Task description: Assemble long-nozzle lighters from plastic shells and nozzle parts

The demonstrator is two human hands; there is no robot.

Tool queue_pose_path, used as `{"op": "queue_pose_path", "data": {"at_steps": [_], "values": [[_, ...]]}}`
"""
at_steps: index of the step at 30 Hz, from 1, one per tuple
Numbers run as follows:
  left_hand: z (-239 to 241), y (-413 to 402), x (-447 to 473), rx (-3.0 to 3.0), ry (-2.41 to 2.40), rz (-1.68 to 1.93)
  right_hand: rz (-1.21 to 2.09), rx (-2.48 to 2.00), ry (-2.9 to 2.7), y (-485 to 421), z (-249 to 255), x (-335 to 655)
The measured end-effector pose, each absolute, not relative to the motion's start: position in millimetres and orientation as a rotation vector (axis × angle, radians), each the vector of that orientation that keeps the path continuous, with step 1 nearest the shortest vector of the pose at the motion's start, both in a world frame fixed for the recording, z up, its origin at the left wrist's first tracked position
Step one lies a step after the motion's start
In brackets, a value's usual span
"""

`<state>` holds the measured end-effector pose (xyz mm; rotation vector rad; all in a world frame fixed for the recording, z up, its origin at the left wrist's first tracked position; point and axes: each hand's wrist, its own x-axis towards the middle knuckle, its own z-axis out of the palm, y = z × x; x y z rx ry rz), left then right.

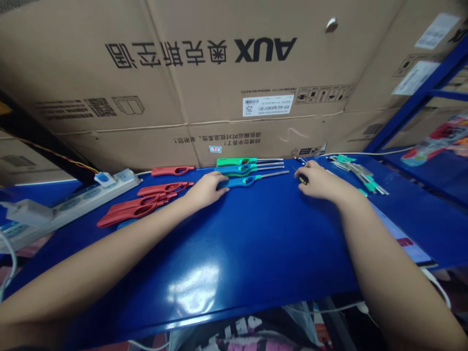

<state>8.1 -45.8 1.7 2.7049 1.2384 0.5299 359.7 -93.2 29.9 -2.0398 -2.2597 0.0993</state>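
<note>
Much tabletop [263, 243] separates the left hand [206, 190] from the front edge [197, 320].

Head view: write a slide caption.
Left hand on a blue lighter, right hand holding a black-and-yellow tool.

Left arm [120, 248] stretched forward, bare; left grip [209, 189] curled, thumb [221, 192] extended. Right arm [376, 248] angled inward, bare; right grip [317, 180] closed, fingers [304, 171] bent.

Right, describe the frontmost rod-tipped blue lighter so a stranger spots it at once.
Behind the blue table stands a big carton lettered AUX upside down; along its foot, lighters point their metal rods right. Yours is the blue lighter in front, its rod reaching farthest right.
</note>
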Motion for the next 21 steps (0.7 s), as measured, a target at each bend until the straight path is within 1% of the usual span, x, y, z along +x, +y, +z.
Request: {"op": "queue_pose_path", "data": {"at_steps": [8, 21], "values": [[-1, -43, 9, 2.738, 1.253, 0.583, 0.220, -2.110, -2.324, -91, 25, 362], [3, -54, 11, 2.775, 1.329, 0.615, 0.187, -2.134, -2.370, -89, 26, 360]]}}
